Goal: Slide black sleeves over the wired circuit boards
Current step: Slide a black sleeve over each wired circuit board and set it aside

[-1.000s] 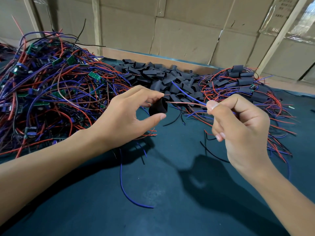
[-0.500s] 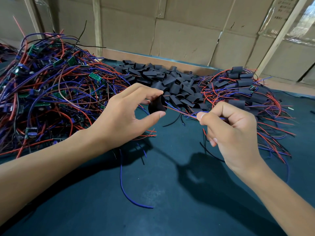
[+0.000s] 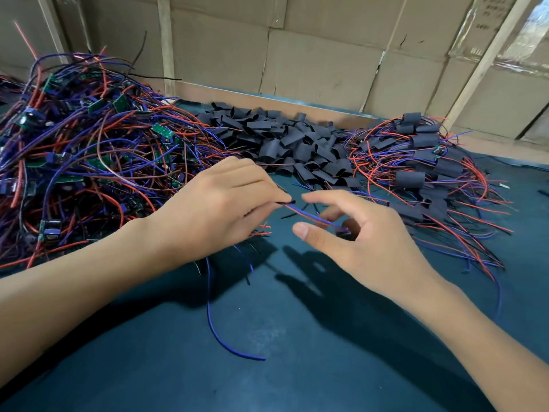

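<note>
Since the earlier frames your left hand (image 3: pixel 214 209) has turned over, so its back now faces the camera, and the black sleeve (image 3: pixel 289 201) that stood open between thumb and forefinger is now almost hidden; only a thin dark edge shows at the fingertips. Your right hand (image 3: pixel 365 236) has let go of the pinch it had on the wires (image 3: pixel 312 217) and has moved lower and closer to the left one. I judge this means the wire ends are already threaded into the sleeve, and the sleeve must next travel along them to the circuit board, which I cannot see at this moment.

In the head view, the fingers of your left hand are closed together on the sleeve and on the red and blue wires that come out of it toward the right. The fingers of your right hand are spread apart, thumb and forefinger well separated; the wires pass just beside the curled lower fingers, but whether these fingers touch them I cannot tell.

On the dark green desk (image 3: pixel 297 367), the pile of bare wired boards (image 3: pixel 89 150) lies at the left, the loose sleeves (image 3: pixel 285 144) in the middle, and the finished sleeved boards (image 3: pixel 421 162) at the right.
</note>
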